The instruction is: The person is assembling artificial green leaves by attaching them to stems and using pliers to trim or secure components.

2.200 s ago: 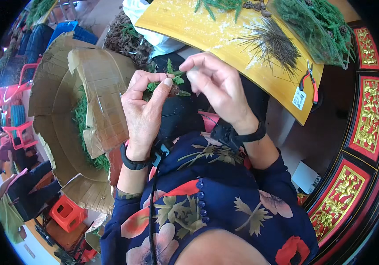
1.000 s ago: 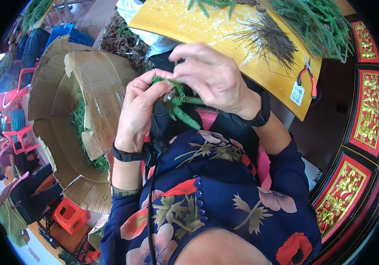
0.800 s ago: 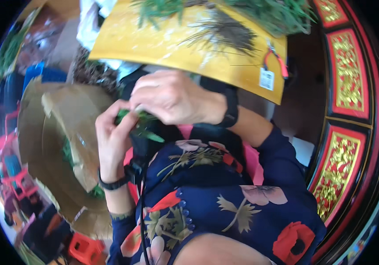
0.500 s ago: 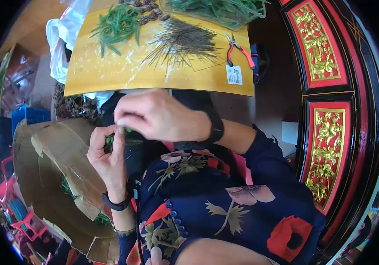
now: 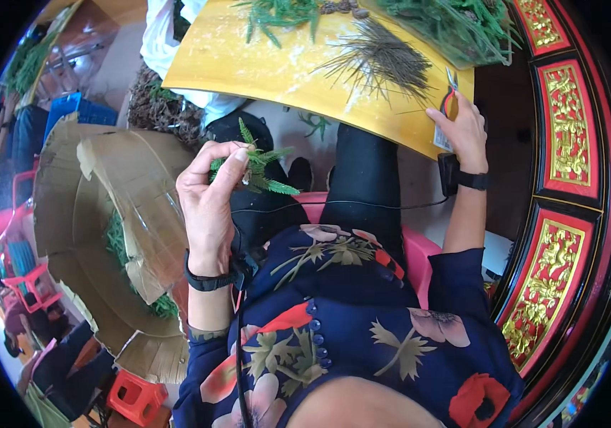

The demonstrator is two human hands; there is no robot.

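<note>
My left hand (image 5: 213, 178) pinches a small bunch of green fern-like sprigs (image 5: 259, 167) between thumb and fingertips, above my lap. Over at the table's right edge, my right hand (image 5: 464, 132) reaches onto a pair of red-and-black-handled pliers (image 5: 451, 100). Its thumb is spread away from the fingers, which lie over one handle; the pliers' jaws point away from me. To the left of them is a loose pile of thin dark wires (image 5: 387, 63).
On the yellow table (image 5: 248, 68) are green sprigs (image 5: 277, 16), small brown cones (image 5: 340, 7) and a clear bag of greenery (image 5: 448, 28). A torn cardboard box (image 5: 70, 214) with greenery stands at my left. Carved red-and-gold panels (image 5: 569, 121) line the right side.
My right hand has left the left hand and moved to the pliers at the right. My left hand keeps its pinch on the sprigs, which now show clearly. The view has shifted.
</note>
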